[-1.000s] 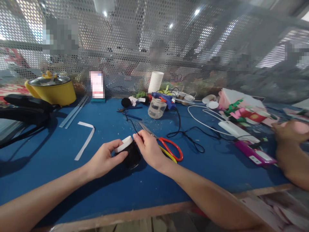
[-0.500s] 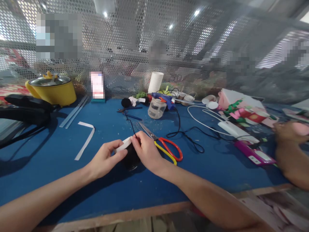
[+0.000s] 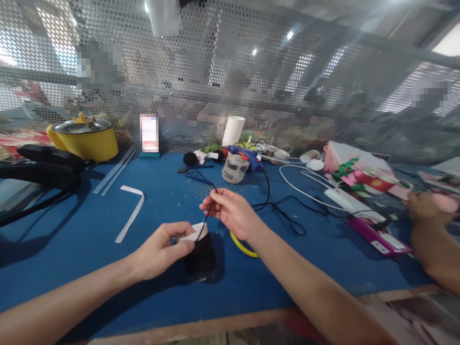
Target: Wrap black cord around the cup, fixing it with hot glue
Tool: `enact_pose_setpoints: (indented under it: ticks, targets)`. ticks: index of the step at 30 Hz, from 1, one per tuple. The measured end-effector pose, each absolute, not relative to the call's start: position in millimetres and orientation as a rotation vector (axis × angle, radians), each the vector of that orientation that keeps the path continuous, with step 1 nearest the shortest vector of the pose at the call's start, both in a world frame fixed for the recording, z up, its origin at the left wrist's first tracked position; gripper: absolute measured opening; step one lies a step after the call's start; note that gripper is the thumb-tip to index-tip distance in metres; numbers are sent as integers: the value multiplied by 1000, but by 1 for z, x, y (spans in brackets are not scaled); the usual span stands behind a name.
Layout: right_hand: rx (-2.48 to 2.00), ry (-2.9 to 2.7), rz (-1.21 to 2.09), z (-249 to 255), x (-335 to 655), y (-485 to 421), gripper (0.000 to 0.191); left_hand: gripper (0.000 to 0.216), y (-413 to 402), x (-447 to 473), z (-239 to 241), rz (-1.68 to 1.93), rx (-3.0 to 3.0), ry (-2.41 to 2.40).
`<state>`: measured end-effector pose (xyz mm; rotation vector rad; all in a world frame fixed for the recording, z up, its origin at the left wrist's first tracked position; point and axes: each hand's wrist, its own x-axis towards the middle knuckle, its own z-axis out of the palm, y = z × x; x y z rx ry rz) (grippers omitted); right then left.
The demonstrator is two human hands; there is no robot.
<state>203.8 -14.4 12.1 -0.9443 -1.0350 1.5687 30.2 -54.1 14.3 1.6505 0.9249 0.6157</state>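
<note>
My left hand (image 3: pixel 161 247) pinches the white rim of a dark, cup-shaped container (image 3: pixel 201 258) whose outside looks covered in black. Above and to the right of it, my right hand (image 3: pixel 232 211) holds a black cord (image 3: pixel 204 223) between thumb and fingers. The cord runs down from there to the rim by my left thumb. A pair of scissors lies partly under my right hand; mostly its yellow handle (image 3: pixel 244 248) shows. To the left on the blue table (image 3: pixel 161 191) is a bent white strip (image 3: pixel 133 213).
Behind my hands stand a clear plastic jar (image 3: pixel 235 171) and a blue glue gun (image 3: pixel 253 160). A lit phone (image 3: pixel 148 133) and yellow pot (image 3: pixel 88 143) are at the back left. Cables, a purple power strip (image 3: pixel 377 238) and another person's arm (image 3: pixel 433 239) are on the right.
My right hand has moved up and away from the rim, drawing the black cord taut. My left hand and the container sit lower in view.
</note>
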Motion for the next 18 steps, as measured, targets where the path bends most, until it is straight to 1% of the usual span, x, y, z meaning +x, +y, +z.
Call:
enact_pose_setpoints:
  ticks: [3, 5, 9, 11, 12, 13, 16, 17, 18]
  targets:
    - [-957, -990, 1521, 18, 212, -7, 9, 16, -60, 31, 20, 518, 1652, 784]
    - [-1088, -1118, 1452, 19, 212, 3, 8, 15, -64, 31, 23, 467, 1678, 690]
    - [-1329, -1399, 1310, 17, 198, 45, 11, 12, -68, 31, 25, 378, 1715, 583]
    - [-1424, -1488, 1176, 15, 187, 76, 7, 12, -69, 31, 23, 376, 1708, 579]
    - [-1478, -1530, 1087, 14, 181, 92, 11, 12, -68, 31, 23, 386, 1700, 583]
    - [-1529, -1570, 986, 13, 175, 107, 19, 12, -68, 31, 22, 400, 1685, 587]
    - [-1658, -1703, 675, 11, 156, 145, 49, 13, -67, 31, 21, 413, 1627, 594]
    - [-1700, -1742, 594, 11, 151, 154, 55, 12, -67, 31, 20, 397, 1614, 598]
    - [-1745, -1776, 529, 10, 145, 161, 56, 11, -67, 31, 20, 383, 1602, 613]
